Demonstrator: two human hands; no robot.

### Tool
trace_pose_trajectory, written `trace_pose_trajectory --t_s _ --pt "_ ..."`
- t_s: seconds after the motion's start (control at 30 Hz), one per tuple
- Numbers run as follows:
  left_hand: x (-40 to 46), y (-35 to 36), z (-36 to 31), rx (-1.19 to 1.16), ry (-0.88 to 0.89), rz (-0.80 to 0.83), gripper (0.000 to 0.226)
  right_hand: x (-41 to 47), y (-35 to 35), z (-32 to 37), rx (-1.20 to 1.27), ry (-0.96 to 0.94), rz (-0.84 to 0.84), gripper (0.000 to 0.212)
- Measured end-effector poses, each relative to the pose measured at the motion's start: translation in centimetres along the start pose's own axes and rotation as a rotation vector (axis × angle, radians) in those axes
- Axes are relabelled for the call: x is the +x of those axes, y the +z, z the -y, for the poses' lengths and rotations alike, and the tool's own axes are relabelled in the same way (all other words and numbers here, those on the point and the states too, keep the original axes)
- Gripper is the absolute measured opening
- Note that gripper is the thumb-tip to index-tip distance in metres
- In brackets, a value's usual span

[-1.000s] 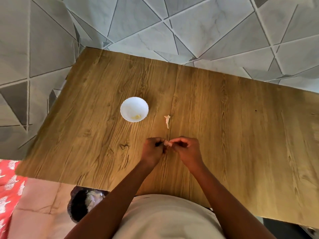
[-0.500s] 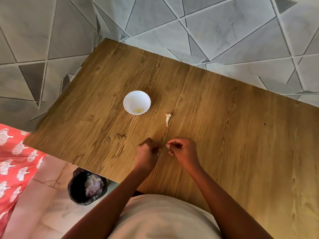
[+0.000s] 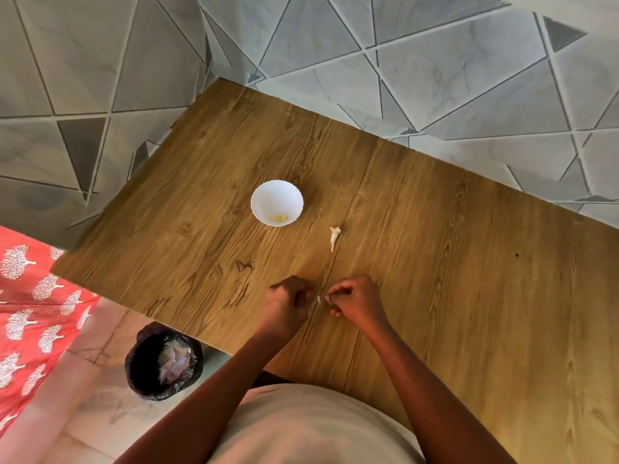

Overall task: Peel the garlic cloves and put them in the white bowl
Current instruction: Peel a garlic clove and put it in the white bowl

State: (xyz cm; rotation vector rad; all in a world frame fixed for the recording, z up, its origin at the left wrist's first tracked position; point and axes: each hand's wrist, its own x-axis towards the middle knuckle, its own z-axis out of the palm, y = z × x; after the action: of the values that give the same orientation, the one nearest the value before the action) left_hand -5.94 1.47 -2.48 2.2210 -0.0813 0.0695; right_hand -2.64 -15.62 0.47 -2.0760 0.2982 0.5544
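While a person in a pale shirt sits at a wooden table, both hands hover just above its near edge, a small gap between them. The left hand is curled into a fist; whether it grips a clove cannot be told. The right hand has its fingers curled, and a thin white sliver, perhaps peel, shows at its fingertips. A scrap of garlic lies on the table beyond the hands, just right of the white bowl, which holds a few yellowish pieces. A black bin with skins inside stands on the floor left of the table.
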Motion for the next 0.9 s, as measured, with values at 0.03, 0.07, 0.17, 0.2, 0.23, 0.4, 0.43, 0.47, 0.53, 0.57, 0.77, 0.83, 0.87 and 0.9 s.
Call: trace_pose_trajectory --t_s 0.03,0.07,0.17,0.2,0.23,0.4,0.43,0.47,0.53,0.57,0.77,0.83,0.87,0.9 --pt "0.0 -0.1 0.2 0.007 0.016 0.006 0.026 0.1 0.1 0.1 -0.021 0.003 -0.013 0.01" --pt "-0.1 -0.1 0.3 0.011 0.028 0.01 0.025 0.1 0.2 0.1 -0.042 0.008 -0.026 0.011" --pt "-0.1 -0.1 0.6 0.01 0.039 0.032 0.025 0.3 0.6 0.4 -0.091 0.039 -0.056 0.017" --pt "0.0 -0.1 0.6 0.013 0.033 0.038 0.025 0.4 0.7 0.4 -0.095 0.058 -0.064 0.016" --pt "0.0 -0.1 0.7 0.017 0.028 0.04 0.025 0.5 0.8 0.5 -0.098 0.078 -0.071 0.013" --pt "0.4 0.1 0.4 0.018 0.005 0.054 0.025 1.2 1.3 1.6 -0.114 0.174 -0.087 0.009" --pt "0.5 0.0 0.3 0.019 -0.006 0.057 0.026 1.3 1.4 1.8 -0.129 0.176 -0.088 0.009" --pt "0.6 0.0 0.2 0.019 -0.013 0.059 0.026 1.3 1.4 2.0 -0.146 0.17 -0.087 0.01" --pt "0.8 -0.1 -0.2 0.018 -0.022 0.065 0.025 1.2 1.2 2.1 -0.153 0.152 -0.072 0.009" --pt "0.8 -0.1 -0.2 0.016 -0.021 0.068 0.023 1.1 1.1 2.0 -0.148 0.138 -0.055 0.007" --pt "1.7 -0.1 -0.6 -0.083 -0.11 0.139 0.018 0.5 0.3 0.8 0.073 0.077 0.037 0.009" --pt "2.0 -0.2 -1.3 -0.15 -0.117 0.137 0.012 0.4 0.1 0.8 0.103 0.062 0.058 0.006" --pt "2.2 -0.4 -1.7 -0.176 -0.112 0.125 0.01 0.3 0.0 0.7 0.112 0.051 0.061 0.007" --pt "2.4 -0.5 -2.0 -0.195 -0.103 0.109 0.009 0.3 0.0 0.7 0.119 0.038 0.059 0.008"
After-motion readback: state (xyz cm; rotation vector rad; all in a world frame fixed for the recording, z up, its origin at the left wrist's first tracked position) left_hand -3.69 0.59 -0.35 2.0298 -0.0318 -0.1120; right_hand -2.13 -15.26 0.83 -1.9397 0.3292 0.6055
